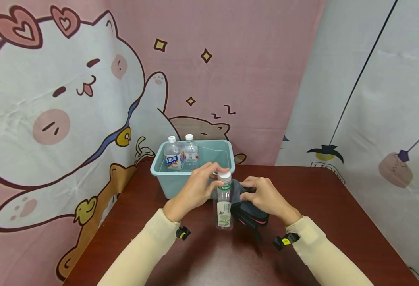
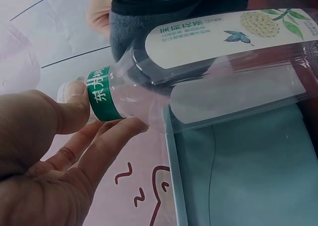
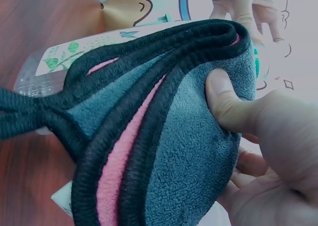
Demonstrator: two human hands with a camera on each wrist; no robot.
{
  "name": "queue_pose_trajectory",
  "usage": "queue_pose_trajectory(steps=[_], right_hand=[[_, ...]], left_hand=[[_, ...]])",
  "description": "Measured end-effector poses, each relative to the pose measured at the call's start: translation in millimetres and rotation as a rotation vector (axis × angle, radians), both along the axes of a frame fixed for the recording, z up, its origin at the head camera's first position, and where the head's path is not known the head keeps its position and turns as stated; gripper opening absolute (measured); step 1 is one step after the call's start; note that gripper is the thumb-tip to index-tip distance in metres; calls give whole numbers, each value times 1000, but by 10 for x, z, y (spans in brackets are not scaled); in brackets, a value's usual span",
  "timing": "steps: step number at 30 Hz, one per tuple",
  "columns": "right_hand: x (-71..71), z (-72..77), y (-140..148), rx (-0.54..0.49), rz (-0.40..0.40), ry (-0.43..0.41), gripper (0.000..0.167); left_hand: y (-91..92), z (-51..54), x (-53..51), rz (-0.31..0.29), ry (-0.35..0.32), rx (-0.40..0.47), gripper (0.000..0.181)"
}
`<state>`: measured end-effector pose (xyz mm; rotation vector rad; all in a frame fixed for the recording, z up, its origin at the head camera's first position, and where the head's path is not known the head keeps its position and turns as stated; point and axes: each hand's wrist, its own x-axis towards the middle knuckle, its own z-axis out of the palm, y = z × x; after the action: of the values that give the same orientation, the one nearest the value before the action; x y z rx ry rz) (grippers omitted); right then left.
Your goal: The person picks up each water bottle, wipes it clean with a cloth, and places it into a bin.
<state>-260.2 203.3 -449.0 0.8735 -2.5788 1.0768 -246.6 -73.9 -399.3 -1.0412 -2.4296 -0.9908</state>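
Note:
A clear plastic bottle (image 1: 224,212) with a white cap, a green neck band and a pale flower label stands on the table in the head view. My left hand (image 1: 195,190) pinches its cap and neck from above, thumb on the near side in the left wrist view (image 2: 74,107). A folded grey cloth (image 1: 248,208) with black edging and a pink stripe is in my right hand (image 1: 266,194), gripped between thumb and fingers. The cloth lies up against the bottle's right side; in the right wrist view the cloth (image 3: 194,151) partly hides the bottle.
Just behind the bottle is a light blue plastic basin (image 1: 173,186). Two more clear bottles with white caps stand inside, one with a blue and orange label (image 1: 174,161), the other with a red and white label (image 1: 192,157). A patterned curtain (image 1: 252,79) hangs behind the dark red table (image 1: 316,206).

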Motion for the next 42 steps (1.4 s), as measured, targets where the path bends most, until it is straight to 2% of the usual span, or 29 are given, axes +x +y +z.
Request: queue_pose_trajectory(steps=[11,14,18,27,35,42], right_hand=[[-10,71,-61,-95,1,25,44],[-12,91,-97,-132,7,30,40],[-7,105,-134,-195,19,13,35],[-1,93,-146,-276,17,-19,35],[17,48,-188,-260,-18,-28,37],[49,65,-248,-186,-65,51,38]], left_hand=[[4,-5,-1,0,12,-8,32],[5,-8,-4,-2,14,-9,32],[3,-20,-14,-5,15,-7,32],[-11,-10,-23,-9,19,-5,32],[-25,-14,-27,-2,-16,6,34],[-25,-12,-16,3,-35,14,32]])
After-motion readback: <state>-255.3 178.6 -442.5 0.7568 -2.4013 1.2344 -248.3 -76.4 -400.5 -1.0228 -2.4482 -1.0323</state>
